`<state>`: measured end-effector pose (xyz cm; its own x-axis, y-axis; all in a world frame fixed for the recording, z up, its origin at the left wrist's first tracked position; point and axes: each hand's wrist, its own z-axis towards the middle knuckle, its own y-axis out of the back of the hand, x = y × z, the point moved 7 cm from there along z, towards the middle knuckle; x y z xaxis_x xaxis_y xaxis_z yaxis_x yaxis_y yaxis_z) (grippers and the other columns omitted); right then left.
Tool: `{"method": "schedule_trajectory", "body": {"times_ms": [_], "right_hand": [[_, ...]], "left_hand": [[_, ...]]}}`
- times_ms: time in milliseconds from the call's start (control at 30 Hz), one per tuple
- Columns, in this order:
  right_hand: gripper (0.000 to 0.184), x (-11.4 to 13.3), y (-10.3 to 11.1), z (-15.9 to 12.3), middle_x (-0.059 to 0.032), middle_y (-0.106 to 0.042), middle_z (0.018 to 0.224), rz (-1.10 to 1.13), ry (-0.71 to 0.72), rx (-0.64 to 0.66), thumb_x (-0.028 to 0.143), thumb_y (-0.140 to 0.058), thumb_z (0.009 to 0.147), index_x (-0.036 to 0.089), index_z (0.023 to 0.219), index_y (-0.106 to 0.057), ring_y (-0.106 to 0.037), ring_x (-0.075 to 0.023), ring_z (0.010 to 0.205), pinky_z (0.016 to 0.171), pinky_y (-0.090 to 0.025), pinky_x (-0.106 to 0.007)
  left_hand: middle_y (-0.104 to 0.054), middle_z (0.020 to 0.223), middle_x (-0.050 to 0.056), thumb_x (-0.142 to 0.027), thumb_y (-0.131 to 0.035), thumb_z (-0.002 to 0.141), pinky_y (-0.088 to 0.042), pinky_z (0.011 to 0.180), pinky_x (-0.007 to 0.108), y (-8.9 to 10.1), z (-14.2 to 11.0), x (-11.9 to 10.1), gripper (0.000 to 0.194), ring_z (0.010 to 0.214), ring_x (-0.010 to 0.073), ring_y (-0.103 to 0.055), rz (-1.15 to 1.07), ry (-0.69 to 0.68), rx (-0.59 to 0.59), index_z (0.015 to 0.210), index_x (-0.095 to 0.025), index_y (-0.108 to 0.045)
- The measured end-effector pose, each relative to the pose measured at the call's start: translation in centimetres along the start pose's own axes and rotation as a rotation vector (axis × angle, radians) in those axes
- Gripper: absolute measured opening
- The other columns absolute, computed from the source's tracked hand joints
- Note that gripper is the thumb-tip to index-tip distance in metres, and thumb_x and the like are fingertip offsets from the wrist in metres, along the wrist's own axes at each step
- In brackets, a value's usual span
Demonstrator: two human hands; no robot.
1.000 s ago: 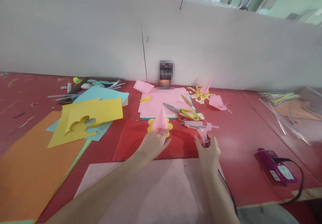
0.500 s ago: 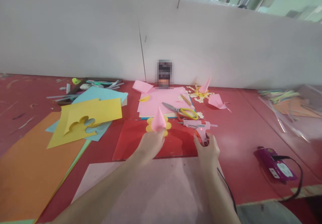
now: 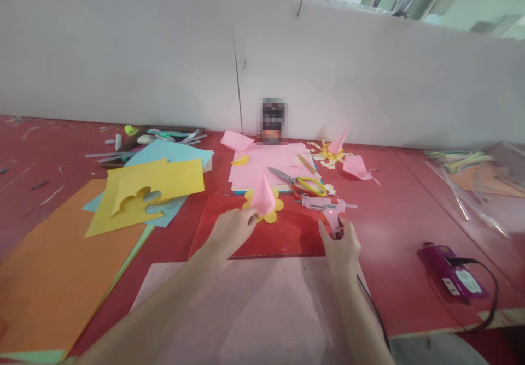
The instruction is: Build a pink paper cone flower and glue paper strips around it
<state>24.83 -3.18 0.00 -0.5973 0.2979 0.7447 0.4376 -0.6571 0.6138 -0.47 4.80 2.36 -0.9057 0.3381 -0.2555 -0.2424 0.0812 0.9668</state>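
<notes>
Head view: left hand [image 3: 233, 231] extended, seemingly touching cone [image 3: 263, 196]

Dead centre, the cone [image 3: 263, 196] sits on the flower [image 3: 279, 205], the flower on the board [image 3: 287, 239]! Right of them, the glue gun [image 3: 333, 207]; behind, scissors [image 3: 298, 182] across the sheets [image 3: 262, 160]. Over left, cut card [image 3: 180, 175], tray [image 3: 137, 137] behind it; far right, the power strip [image 3: 454, 272]; back right, another cone [image 3: 338, 142], near the wall [image 3: 164, 53].

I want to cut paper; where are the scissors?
In the head view, the scissors lie right of centre, partly on the pink sheets, behind the glue gun.
</notes>
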Motion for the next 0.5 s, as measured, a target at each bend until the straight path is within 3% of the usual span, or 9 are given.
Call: {"method": "schedule_trajectory", "body": {"times_ms": [300, 500], "right_hand": [[0.049, -0.2, -0.1, -0.1, -0.0064, -0.062, 0.089, -0.002, -0.013, 0.001, 0.051, -0.059, 0.066, 0.017, 0.101, -0.057, -0.054, -0.0150, 0.066, 0.065, -0.043, -0.028], [0.049, -0.3, -0.1, 0.0, -0.0061, -0.062, 0.087, -0.025, -0.001, -0.009, 0.051, -0.059, 0.065, 0.016, 0.099, -0.057, -0.054, -0.0159, 0.067, 0.065, -0.043, -0.028]], "left_hand": [[-0.064, 0.065, 0.001, -0.026, -0.036, 0.085, -0.025, 0.046, 0.023, 0.0, 0.4, -0.4, 0.029, 0.057, 0.0151, -0.058, -0.010, -0.052, -0.046, 0.088, -0.025, -0.065], [-0.063, 0.064, 0.002, -0.018, -0.036, 0.083, -0.031, 0.048, 0.024, -0.8, 0.1, -1.5, 0.030, 0.057, 0.0167, -0.057, 0.112, -0.136, -0.006, 0.092, -0.023, -0.064]]}}
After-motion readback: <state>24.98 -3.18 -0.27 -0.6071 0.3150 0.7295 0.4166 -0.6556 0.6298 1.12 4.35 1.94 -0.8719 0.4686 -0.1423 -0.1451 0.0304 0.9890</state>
